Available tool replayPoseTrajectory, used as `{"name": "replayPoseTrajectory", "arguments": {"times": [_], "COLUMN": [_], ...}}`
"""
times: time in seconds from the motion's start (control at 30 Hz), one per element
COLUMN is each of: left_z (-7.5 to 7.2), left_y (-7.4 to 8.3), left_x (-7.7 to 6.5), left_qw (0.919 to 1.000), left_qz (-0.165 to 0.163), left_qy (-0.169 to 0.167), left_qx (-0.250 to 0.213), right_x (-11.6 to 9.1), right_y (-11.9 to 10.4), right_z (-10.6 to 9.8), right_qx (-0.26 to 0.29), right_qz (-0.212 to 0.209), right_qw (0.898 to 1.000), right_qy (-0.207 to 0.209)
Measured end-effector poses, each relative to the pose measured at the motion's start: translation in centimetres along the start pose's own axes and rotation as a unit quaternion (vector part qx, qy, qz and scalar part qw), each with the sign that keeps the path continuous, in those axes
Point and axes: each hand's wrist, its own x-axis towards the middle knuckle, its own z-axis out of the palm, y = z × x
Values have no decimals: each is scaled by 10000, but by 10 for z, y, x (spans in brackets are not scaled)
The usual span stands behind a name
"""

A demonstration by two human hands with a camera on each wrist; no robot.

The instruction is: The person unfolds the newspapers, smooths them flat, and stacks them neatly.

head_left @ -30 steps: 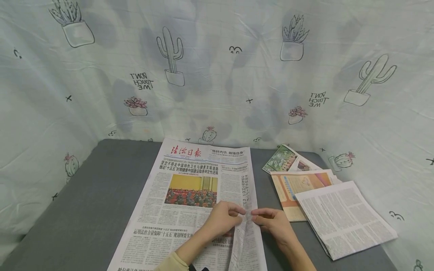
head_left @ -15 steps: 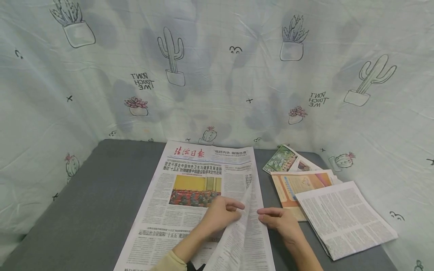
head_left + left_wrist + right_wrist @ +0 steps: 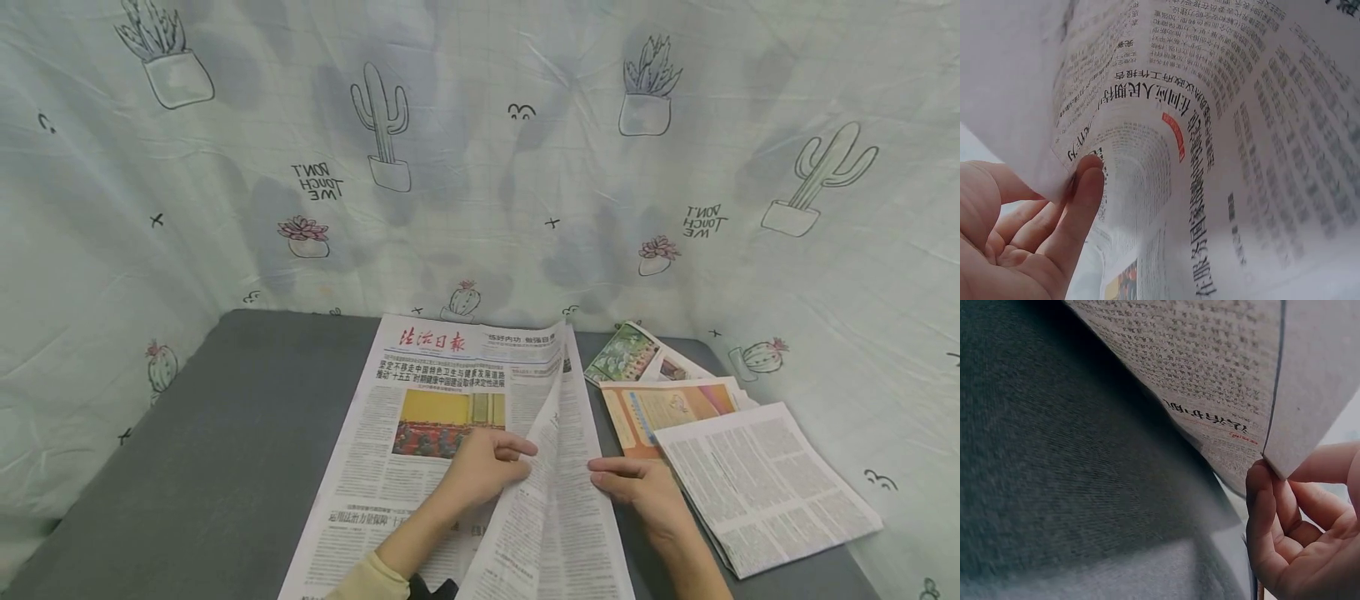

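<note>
A large newspaper (image 3: 420, 425) with a red masthead and a colour photo lies lengthwise on the grey table. My left hand (image 3: 480, 467) pinches the right edge of its top sheet, which is lifted and curls over toward the left. In the left wrist view, thumb and fingers (image 3: 1088, 184) nip that paper edge. My right hand (image 3: 645, 492) pinches the right edge of the sheet underneath. The right wrist view shows this edge between thumb and fingers (image 3: 1260, 481), raised off the dark tabletop.
Right of the newspaper lie a folded newspaper (image 3: 765, 483), an orange-and-cream printed paper (image 3: 667, 404) and a green picture leaflet (image 3: 622, 354), overlapping one another. The grey table (image 3: 195, 467) ends at a pale curtain (image 3: 480, 167) printed with cactuses.
The top sheet's edge has lifted and peeled further from the sheet below. The newspaper has shifted to the right, and my right hand has moved right, widening the space between the hands.
</note>
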Motion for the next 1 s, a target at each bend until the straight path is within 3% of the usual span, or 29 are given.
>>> {"name": "replayPoseTrajectory", "arguments": {"times": [0.37,0.57,0.67,0.8,0.87,1.0], "left_z": [-10,-26,-43,-76,-97,-140], "left_y": [3,2,1,-1,-1,-3], "left_x": [0,-2,-6,-19,-30,-52], "left_qw": [9999,9999,9995,9975,9972,9978], "left_qz": [-97,-118,-189,-347,-396,-194], "left_qy": [93,97,-5,-28,99,516], "left_qx": [91,9,-251,-615,-634,-372], "right_x": [0,1,0,-1,-1,-1], "right_y": [-1,-1,-3,-6,-8,-11], "right_z": [-6,-12,-15,-19,-21,-25], "right_qx": [51,-4,-97,-169,-183,-262], "right_qz": [143,136,103,25,4,-188], "right_qw": [9998,9999,9999,9998,9998,9995], "right_qy": [103,84,88,73,3,-6]}}
